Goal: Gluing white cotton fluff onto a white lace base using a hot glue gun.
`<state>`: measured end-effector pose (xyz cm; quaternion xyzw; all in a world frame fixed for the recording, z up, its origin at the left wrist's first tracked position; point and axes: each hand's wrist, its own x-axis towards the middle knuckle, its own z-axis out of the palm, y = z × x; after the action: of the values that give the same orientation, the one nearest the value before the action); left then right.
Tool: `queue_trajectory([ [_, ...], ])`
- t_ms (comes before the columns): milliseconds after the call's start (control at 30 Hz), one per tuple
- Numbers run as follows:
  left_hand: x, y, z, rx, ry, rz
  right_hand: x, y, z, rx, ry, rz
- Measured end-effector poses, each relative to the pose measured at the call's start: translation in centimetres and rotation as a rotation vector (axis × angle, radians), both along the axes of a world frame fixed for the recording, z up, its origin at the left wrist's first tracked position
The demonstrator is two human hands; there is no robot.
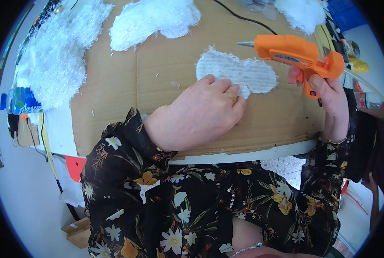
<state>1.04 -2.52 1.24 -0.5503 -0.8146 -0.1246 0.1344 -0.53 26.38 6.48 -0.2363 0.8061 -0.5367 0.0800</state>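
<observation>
A hot glue gun (pixel 288 48), orange with a grey metal nozzle, is gripped at its handle by my right hand (pixel 333 98). Its nozzle points left, above and clear of the cardboard, and a pale glue stick (pixel 365 83) trails from its back end. Below the nozzle lies a white quilted fabric piece (pixel 252 74) with a narrowed middle and frayed edges. My left hand (pixel 196 112) rests over its near edge, fingers curled and closed on it. The fingertips are partly hidden, so what lies under them cannot be made out.
Brown cardboard (pixel 114 116) covers the white table. A larger white fabric piece (pixel 155 21) lies at the back, beside fluffy white stuffing (pixel 56 56) on the left. More white fluff (pixel 301 15) sits far right. A black cord (pixel 243 18) crosses the back. A plastic bottle (pixel 22 101) lies at the left edge.
</observation>
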Motion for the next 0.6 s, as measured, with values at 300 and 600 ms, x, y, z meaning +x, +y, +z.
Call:
queue_trajectory([
  [300,-0.5,-0.2,0.6,0.049,-0.179,0.001,-1.2,-0.1,-4.0,-0.251,-0.248,-0.15],
  [600,-0.6,0.0,0.4,0.029,-0.121,0.004,-2.2,-0.2,-4.8,-0.498,-0.321,-0.244],
])
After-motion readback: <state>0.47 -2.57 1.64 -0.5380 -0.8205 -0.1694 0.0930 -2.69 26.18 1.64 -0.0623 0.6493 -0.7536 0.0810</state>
